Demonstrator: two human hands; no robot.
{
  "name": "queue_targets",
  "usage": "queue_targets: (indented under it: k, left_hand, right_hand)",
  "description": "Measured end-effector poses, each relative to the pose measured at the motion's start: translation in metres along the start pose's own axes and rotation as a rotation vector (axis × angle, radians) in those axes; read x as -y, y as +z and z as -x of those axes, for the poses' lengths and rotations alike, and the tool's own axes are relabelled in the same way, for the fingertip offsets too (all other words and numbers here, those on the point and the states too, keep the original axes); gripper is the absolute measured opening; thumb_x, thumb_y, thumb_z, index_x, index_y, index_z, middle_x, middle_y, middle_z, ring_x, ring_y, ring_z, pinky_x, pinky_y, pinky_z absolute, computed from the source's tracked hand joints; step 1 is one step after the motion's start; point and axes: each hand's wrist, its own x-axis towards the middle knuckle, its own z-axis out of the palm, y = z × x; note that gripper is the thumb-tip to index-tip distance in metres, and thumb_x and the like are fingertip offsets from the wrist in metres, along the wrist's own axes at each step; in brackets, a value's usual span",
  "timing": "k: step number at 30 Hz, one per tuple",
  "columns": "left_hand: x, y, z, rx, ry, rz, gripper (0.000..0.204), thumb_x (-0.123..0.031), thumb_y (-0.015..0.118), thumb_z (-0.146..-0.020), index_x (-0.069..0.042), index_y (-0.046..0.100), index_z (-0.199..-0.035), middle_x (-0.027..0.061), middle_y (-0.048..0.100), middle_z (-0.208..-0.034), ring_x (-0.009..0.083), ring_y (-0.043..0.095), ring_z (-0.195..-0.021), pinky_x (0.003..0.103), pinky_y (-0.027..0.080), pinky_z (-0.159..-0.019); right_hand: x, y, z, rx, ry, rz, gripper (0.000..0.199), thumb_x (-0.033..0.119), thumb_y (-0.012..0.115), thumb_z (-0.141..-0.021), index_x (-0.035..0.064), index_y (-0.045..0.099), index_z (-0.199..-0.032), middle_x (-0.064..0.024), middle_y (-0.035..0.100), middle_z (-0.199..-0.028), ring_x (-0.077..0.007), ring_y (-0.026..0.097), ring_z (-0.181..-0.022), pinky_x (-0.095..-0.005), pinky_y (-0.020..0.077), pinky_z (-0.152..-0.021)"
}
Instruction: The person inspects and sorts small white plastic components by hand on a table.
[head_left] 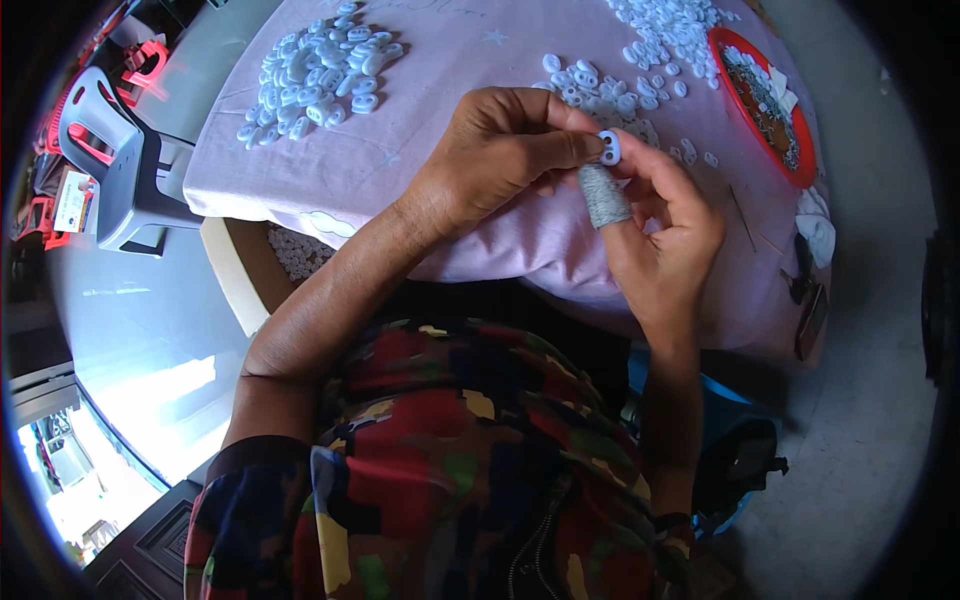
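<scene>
Over the near part of the table my two hands meet at a small white oval plastic piece with two dark holes [610,148]. My left hand [485,160] pinches its left side between thumb and fingers. From the right, my right hand [668,205] grips the same piece with its fingertips. A grey wrapped finger cover [603,196] sheathes my right thumb. Just beyond the hands lies a loose cluster of similar white pieces [580,82]. A taller heap of them [318,78] sits at the far left of the table.
A pink cloth [450,55] covers the table. At the right stand a red tray [800,172] of small parts, a thin stick-like tool [741,215] and a dark phone-like object [811,322]. More white pieces [672,25] spread at the back. A cardboard box [232,275] and grey chair [118,190] are left.
</scene>
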Motion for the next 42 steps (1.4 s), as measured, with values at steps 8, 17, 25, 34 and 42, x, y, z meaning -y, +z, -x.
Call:
queue_targets:
  k: [8,17,25,34,42]
  left_hand:
    - [-0.002,0.003,-0.001,0.004,-0.035,-0.095,0.016,-0.017,0.067,-0.091,-0.004,0.07,-0.099,-0.001,0.068,-0.086,0.0029,0.058,-0.073,0.017,0.046,-0.063]
    - [0.001,0.006,0.002,-0.001,-0.001,-0.165,0.014,-0.015,0.07,-0.088,-0.002,0.072,-0.092,-0.002,0.064,-0.074,0.0024,0.053,-0.064,0.019,0.044,-0.057]
    - [0.005,0.008,0.001,-0.038,0.089,-0.2,0.012,-0.011,0.067,-0.091,-0.001,0.072,-0.094,-0.0017,0.064,-0.073,0.002,0.052,-0.066,0.019,0.042,-0.058]
    - [0.007,0.007,0.001,-0.082,0.044,-0.154,0.013,-0.012,0.067,-0.091,0.0,0.07,-0.086,-0.0029,0.059,-0.064,0.0017,0.049,-0.058,0.02,0.038,-0.051]
    - [0.02,0.003,-0.004,-0.052,0.147,-0.093,0.013,-0.012,0.067,-0.09,-0.001,0.07,-0.084,-0.0019,0.058,-0.064,0.0017,0.049,-0.057,0.019,0.038,-0.05]
  right_hand:
    - [-0.005,-0.003,-0.005,-0.059,-0.228,0.304,0.034,0.005,0.077,-0.067,0.002,0.067,-0.1,-0.0088,0.064,-0.077,-0.0245,0.064,-0.072,-0.0342,0.0512,-0.063]
    - [0.004,-0.016,-0.012,0.103,-0.371,0.538,0.038,0.004,0.07,-0.064,0.0015,0.066,-0.102,-0.0097,0.061,-0.08,-0.0281,0.061,-0.073,-0.0379,0.0507,-0.065]
    - [0.005,-0.015,-0.015,0.212,-0.367,0.72,0.035,0.007,0.068,-0.071,0.0005,0.065,-0.105,-0.0136,0.058,-0.084,-0.0324,0.06,-0.08,-0.0412,0.0496,-0.07]
    - [0.001,-0.015,-0.022,0.243,-0.429,0.678,0.031,0.004,0.065,-0.075,-0.0021,0.062,-0.105,-0.0143,0.057,-0.083,-0.0336,0.059,-0.079,-0.0421,0.0489,-0.069]
    - [-0.003,-0.016,-0.024,0.286,-0.502,0.653,0.03,0.0,0.063,-0.075,-0.0046,0.059,-0.105,-0.0174,0.056,-0.085,-0.0356,0.059,-0.079,-0.0432,0.0494,-0.069]
